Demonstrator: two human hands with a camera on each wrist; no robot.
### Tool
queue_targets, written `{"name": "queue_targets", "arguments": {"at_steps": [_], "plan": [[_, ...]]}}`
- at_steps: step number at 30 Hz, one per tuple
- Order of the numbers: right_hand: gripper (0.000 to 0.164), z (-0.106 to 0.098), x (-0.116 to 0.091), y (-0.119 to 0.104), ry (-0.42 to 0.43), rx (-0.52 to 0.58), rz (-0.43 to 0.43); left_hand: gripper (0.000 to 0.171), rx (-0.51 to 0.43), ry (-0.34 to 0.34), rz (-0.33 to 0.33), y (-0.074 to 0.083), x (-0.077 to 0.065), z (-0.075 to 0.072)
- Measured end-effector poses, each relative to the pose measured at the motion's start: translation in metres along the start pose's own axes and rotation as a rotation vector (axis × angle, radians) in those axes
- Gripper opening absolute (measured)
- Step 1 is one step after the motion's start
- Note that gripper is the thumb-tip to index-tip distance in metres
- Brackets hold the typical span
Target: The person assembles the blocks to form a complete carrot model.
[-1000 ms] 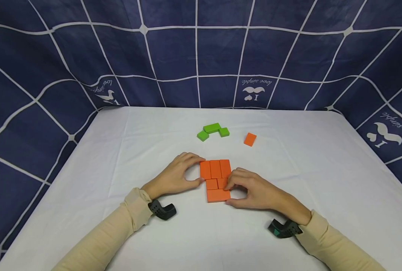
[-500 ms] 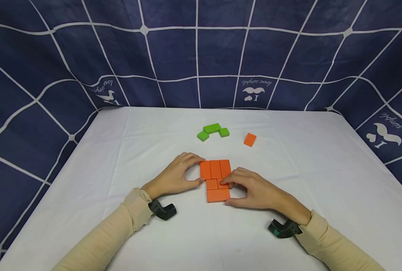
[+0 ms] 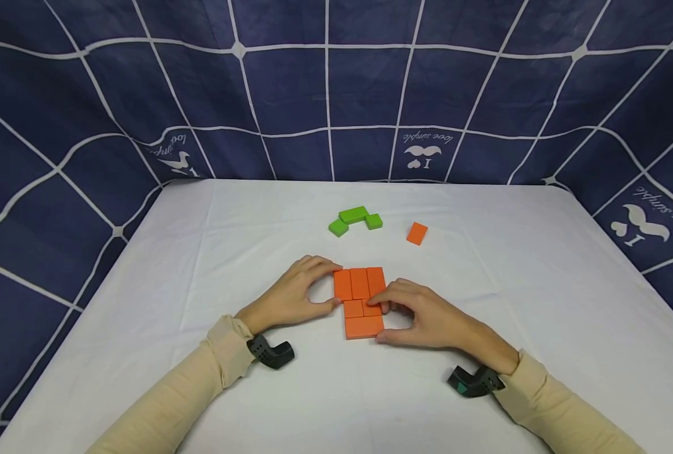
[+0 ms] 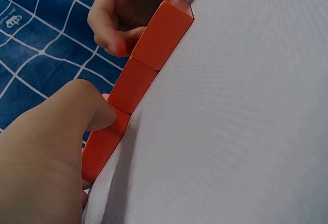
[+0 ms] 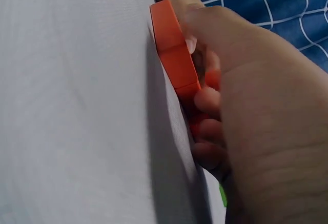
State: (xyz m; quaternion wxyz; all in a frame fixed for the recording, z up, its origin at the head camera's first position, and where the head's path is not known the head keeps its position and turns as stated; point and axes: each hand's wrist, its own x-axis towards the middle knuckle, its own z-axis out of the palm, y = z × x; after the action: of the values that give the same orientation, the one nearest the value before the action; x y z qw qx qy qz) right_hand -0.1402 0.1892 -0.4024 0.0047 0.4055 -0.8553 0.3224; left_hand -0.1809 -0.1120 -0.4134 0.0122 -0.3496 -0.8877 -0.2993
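Observation:
Orange blocks lie flush together at the table's middle in the head view. Three upright ones form the far row, with a left block (image 3: pixel 342 287). Below are two small blocks, the left one (image 3: pixel 353 308) fully seen, then a wide near block (image 3: pixel 363 328). My left hand (image 3: pixel 291 297) pinches the left block between thumb and fingers at its near and far ends. My right hand (image 3: pixel 429 315) curls round the group's right side. Its index finger touches the right small block (image 3: pixel 373 310), partly covering it. The right thumb (image 5: pixel 212 21) lies against the wide block's side (image 5: pixel 166 24).
Beyond the group lie three green blocks, one long (image 3: pixel 353 215) and two small, one at left (image 3: pixel 339 227). A loose orange block (image 3: pixel 417 233) lies right of them. The white tablecloth (image 3: pixel 245 221) ends at a blue checked curtain (image 3: pixel 291 94).
My right index finger has slid away from me over the right small block, toward the far row. My left hand and the loose blocks stay in place.

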Motion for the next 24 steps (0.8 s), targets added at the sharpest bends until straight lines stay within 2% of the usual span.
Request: {"name": "queue_targets", "arguments": {"at_steps": [3, 8, 20, 24], "plan": [[0.044, -0.003, 0.001, 0.005, 0.053, 0.041, 0.018, 0.061, 0.002, 0.003, 0.005, 0.0, 0.0, 0.0], [0.039, -0.009, 0.004, 0.022, 0.193, 0.081, 0.039, 0.061, 0.004, 0.006, 0.011, 0.0, 0.0, 0.0], [0.029, -0.022, 0.011, 0.059, 0.417, -0.058, 0.111, 0.061, -0.001, 0.01, 0.013, -0.001, -0.001, 0.0], [0.028, -0.026, 0.013, 0.069, 0.467, -0.095, 0.144, 0.061, 0.002, 0.009, 0.016, -0.001, -0.001, 0.0]]}}
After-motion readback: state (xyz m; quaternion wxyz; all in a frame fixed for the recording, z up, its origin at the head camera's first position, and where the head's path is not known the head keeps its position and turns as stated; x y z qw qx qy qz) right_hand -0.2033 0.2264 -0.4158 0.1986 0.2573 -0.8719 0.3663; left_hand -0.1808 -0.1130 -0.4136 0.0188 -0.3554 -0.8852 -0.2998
